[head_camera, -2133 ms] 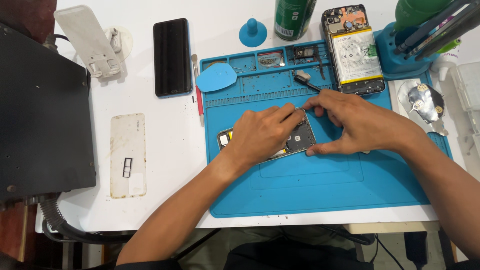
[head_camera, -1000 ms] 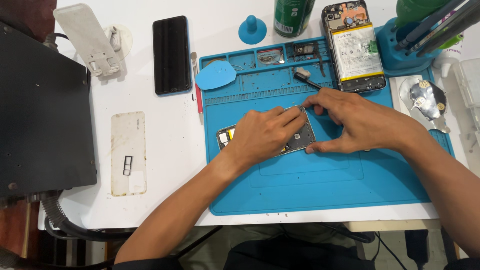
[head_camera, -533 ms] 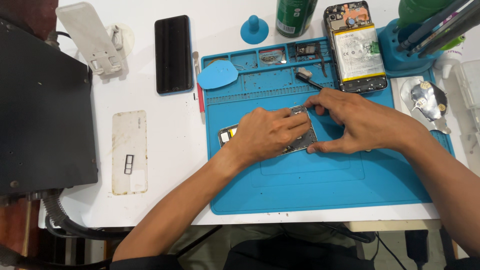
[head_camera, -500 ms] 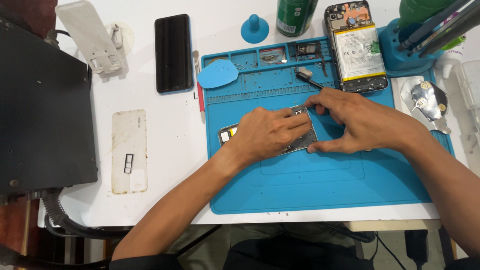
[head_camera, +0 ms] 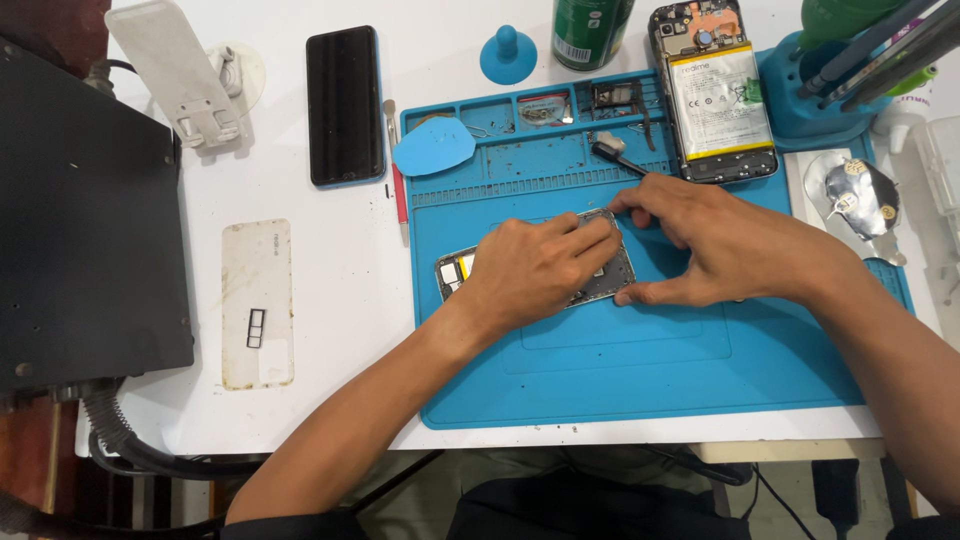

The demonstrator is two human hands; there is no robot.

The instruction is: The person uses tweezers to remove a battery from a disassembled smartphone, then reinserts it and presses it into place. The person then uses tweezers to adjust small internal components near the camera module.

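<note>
An opened phone body (head_camera: 612, 281) lies on the blue repair mat (head_camera: 640, 370), mostly covered by both hands. My left hand (head_camera: 535, 265) lies flat over its middle and presses it down; a yellow and white end (head_camera: 452, 272) sticks out to the left. My right hand (head_camera: 715, 245) grips the phone's right end, thumb at the lower corner, fingertips on the upper edge. What lies under the palms is hidden.
A second opened phone with its battery showing (head_camera: 712, 90) rests at the mat's top right. A black phone (head_camera: 345, 105), a blue pick (head_camera: 433, 147), a small brush (head_camera: 615, 155), a red-tipped tool (head_camera: 398, 190), a green can (head_camera: 588, 30) and a black box (head_camera: 85, 220) surround the mat.
Both hands stay on the phone body with almost no movement; only the camera view has shifted slightly.
</note>
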